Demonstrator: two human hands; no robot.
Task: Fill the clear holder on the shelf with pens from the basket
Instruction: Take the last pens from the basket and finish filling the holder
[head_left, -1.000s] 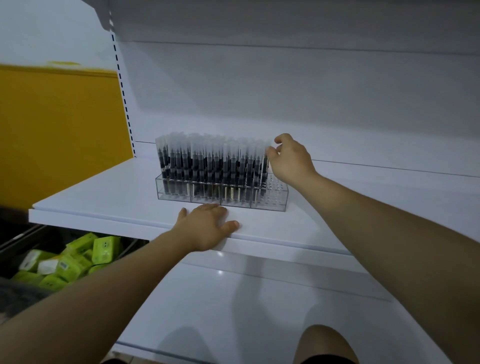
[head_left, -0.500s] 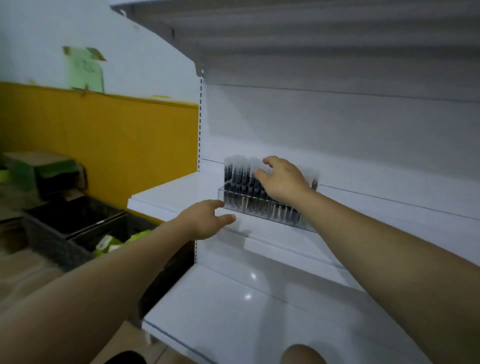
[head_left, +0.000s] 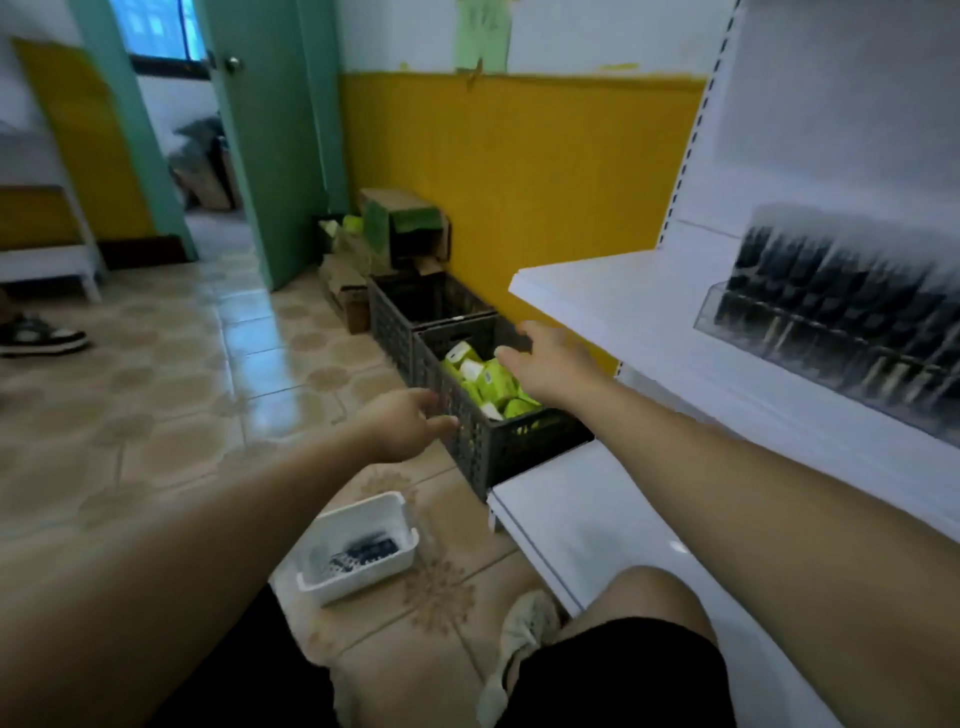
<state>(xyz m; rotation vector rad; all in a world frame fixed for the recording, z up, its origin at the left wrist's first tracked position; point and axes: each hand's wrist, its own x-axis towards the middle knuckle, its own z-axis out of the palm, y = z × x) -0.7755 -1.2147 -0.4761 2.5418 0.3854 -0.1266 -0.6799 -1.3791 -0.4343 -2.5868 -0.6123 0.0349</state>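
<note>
Reaching forward, both arms extend over the dark crate (head_left: 498, 441). Left hand (head_left: 402, 426) and right hand (head_left: 550, 364) hang loosely spread, grasping nothing. Pen holder (head_left: 831, 322) sits on the shelf (head_left: 613, 306).

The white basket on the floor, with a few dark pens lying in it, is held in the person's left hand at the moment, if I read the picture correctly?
Not quite: the white basket does sit on the floor with a few dark pens in it, but no hand holds it. In the head view the left hand reaches toward the dark crate, well away from the basket.
</note>
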